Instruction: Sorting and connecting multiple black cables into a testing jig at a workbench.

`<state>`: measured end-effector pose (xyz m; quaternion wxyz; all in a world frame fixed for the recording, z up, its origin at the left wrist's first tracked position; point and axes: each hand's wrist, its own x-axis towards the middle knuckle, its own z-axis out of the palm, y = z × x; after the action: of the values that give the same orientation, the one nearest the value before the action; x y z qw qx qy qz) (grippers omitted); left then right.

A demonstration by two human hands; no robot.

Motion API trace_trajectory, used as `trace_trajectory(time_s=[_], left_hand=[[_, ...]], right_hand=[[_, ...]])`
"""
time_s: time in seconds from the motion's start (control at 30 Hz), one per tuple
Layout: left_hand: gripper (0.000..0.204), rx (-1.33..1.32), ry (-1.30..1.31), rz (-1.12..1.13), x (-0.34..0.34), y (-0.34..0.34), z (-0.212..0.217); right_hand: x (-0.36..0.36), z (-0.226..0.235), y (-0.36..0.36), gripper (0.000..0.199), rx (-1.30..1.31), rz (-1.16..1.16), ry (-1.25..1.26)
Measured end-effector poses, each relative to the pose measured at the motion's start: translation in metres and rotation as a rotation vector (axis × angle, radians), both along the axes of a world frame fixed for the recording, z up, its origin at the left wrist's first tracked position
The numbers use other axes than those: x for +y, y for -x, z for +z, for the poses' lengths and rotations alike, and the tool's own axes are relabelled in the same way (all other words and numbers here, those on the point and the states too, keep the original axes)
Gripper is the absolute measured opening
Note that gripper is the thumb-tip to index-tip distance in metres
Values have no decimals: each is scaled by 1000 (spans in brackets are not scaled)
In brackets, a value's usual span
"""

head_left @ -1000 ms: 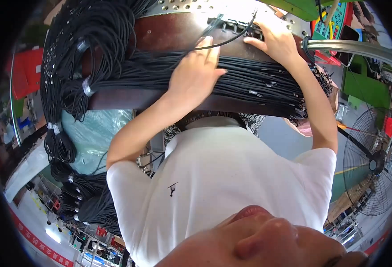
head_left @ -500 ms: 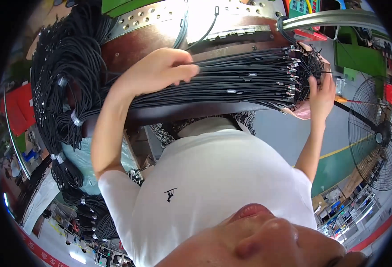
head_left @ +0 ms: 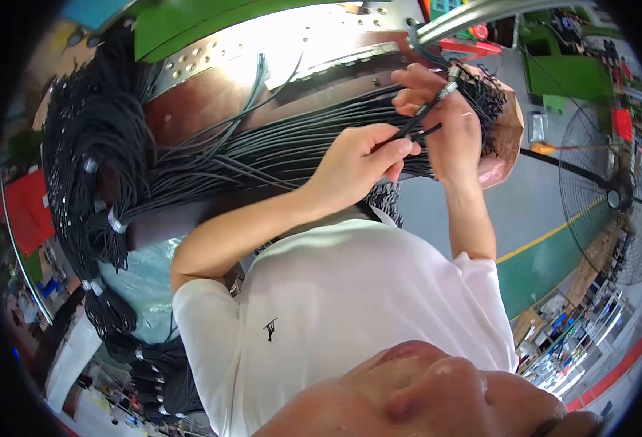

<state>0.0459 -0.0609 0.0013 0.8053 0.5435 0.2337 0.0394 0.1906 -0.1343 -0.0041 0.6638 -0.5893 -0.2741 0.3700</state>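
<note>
My left hand (head_left: 357, 162) pinches a black cable (head_left: 424, 111) between thumb and fingers, close to its end. The cable's metal-tipped end points up and to the right, across my right hand (head_left: 453, 135). That hand is open, with its fingers stretched out and spread. Whether the cable touches its palm I cannot tell. Under both hands, many black cables (head_left: 292, 142) lie side by side along the brown bench. Their loose black ends (head_left: 485, 95) gather at the right, partly hidden by my right hand, over a pinkish-brown wrapping (head_left: 510, 135).
Thick tied bundles of black cable (head_left: 109, 138) hang at the left. Behind the bench top (head_left: 197, 105) runs a perforated metal plate (head_left: 215, 52). A metal rail (head_left: 466, 22) crosses at the upper right. A large floor fan (head_left: 612, 197) stands at the right.
My left hand has moved right and now grips a cable. My right hand has come left from the bundle's end and turned, fingers spread. The cables spread out more at the left.
</note>
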Motion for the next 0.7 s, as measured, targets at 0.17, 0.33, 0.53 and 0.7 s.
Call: trace_trajectory(time_s=[0.17,0.33,0.53,0.7], left_hand=[[22,39,-44,330,-5,41,-29],[25,-4,158,436,8,75,-18],[22,-51,-262,364,22,40,-25],[21,-402,-1106,724,38,-10,-17]], right_hand=[[28,-7,36,35,215,457,155],[28,-4,-20,36,-1022,580,12],[26,-29,-84,20,-1574,437,150],[17,24,-50,20,-1686,155,-157]])
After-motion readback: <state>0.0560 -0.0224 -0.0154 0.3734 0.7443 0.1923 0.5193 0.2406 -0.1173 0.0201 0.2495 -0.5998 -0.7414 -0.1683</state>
